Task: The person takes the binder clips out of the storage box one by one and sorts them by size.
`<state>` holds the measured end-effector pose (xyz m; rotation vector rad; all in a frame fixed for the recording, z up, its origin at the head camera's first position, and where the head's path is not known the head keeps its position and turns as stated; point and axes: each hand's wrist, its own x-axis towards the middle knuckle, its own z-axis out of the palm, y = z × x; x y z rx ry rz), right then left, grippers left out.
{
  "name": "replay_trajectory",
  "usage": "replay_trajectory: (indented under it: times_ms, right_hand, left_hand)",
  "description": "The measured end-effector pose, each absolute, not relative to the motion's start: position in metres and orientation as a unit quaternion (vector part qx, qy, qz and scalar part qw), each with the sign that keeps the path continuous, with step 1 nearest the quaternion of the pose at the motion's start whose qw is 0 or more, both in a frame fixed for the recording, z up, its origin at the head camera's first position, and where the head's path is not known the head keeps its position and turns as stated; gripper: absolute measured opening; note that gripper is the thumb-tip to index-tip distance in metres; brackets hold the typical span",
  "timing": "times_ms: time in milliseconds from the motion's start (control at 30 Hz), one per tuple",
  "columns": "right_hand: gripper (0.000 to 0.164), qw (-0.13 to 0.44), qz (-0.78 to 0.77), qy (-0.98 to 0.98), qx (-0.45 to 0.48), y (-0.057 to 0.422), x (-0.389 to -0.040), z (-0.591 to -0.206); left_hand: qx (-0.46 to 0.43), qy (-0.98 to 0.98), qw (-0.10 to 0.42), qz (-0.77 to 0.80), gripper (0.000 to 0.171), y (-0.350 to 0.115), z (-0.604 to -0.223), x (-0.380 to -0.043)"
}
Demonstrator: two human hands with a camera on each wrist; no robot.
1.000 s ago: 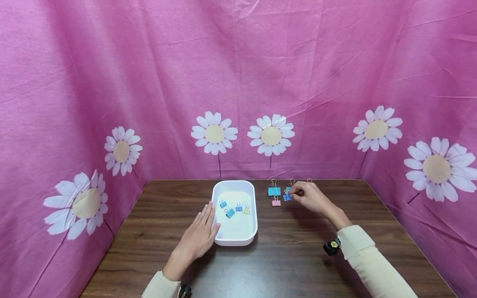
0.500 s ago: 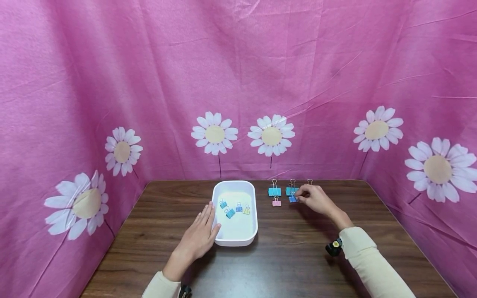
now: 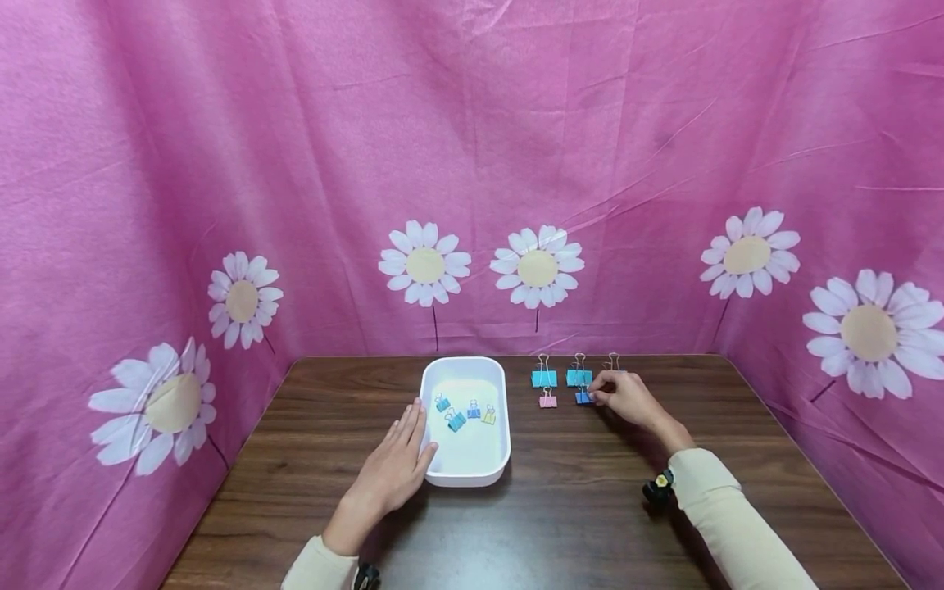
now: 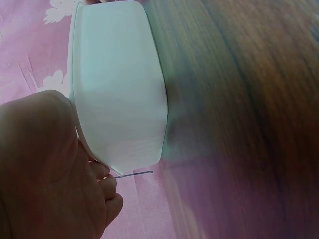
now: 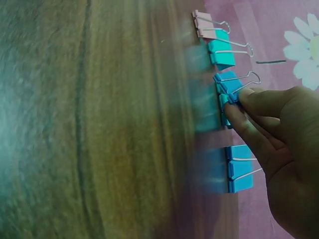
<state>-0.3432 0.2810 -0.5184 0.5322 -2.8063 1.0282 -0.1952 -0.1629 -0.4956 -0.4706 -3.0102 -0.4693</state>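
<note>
My right hand (image 3: 627,399) pinches a small blue binder clip (image 5: 228,84) between thumb and fingers, its wire handles pointing away toward the curtain. In the head view this clip stands right in front of a larger teal binder clip (image 3: 578,378). To its left, a small pink binder clip (image 3: 548,401) stands before another teal binder clip (image 3: 544,378). A larger blue binder clip (image 5: 240,167) shows in the right wrist view; in the head view my hand mostly covers it. My left hand (image 3: 394,460), fingers straight, lies against the left side of a white tray (image 3: 466,480).
Inside the tray lie several small clips: two teal ones, a blue clip (image 3: 474,411) and a yellow clip (image 3: 489,415). The brown wooden table (image 3: 324,410) ends at a pink curtain (image 3: 472,164) printed with daisies, which encloses the back and both sides.
The right hand has moved slightly right with the small blue clip, from the left side of the second teal clip to in front of it. The left hand and tray have stayed put.
</note>
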Motion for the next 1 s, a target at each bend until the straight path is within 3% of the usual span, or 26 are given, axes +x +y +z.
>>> replay_trajectory:
  times_ms: [433, 733, 1000]
  right_hand:
    - [0.005, 0.033, 0.367, -0.916, 0.159, 0.286, -0.345, -0.525]
    - [0.005, 0.077, 0.288, -0.933, 0.201, 0.28, -0.35, -0.534]
    - [0.005, 0.076, 0.292, -0.932, 0.201, 0.278, -0.348, -0.535]
  left_hand:
    - [-0.152, -0.976, 0.027, -0.154, 0.068, -0.164, -0.494, -0.195]
    - [-0.151, -0.976, 0.017, -0.157, 0.068, -0.163, -0.493, -0.195]
    - [-0.145, -0.976, 0.01, -0.161, 0.069, -0.162, -0.493, -0.194]
